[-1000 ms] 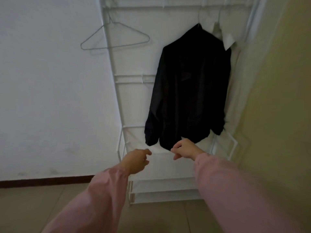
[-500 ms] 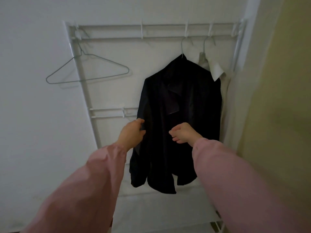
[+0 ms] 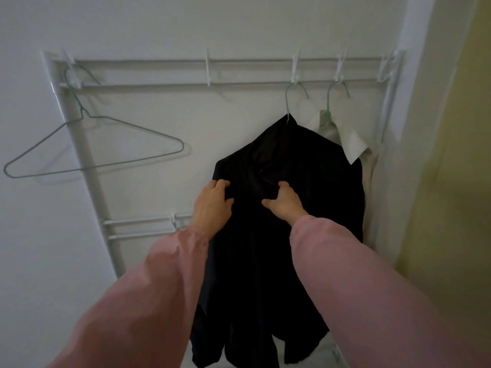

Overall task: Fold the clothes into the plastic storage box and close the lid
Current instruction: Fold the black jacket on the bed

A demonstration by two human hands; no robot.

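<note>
Fetch step: jacket (image 3: 295,235) hangs on rack (image 3: 79,144), 3 o'clock of empty hanger (image 3: 106,164); left hand (image 3: 212,205) grips its 9 o'clock edge, right hand (image 3: 285,205) grasps the front; next, probably lift hook (image 3: 286,102) off rail (image 3: 172,85) at 12 o'clock.

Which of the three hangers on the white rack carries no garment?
The wire hanger at the left end of the rack: it hangs bare. The two at the right carry the black garment and the white shirt.
</note>
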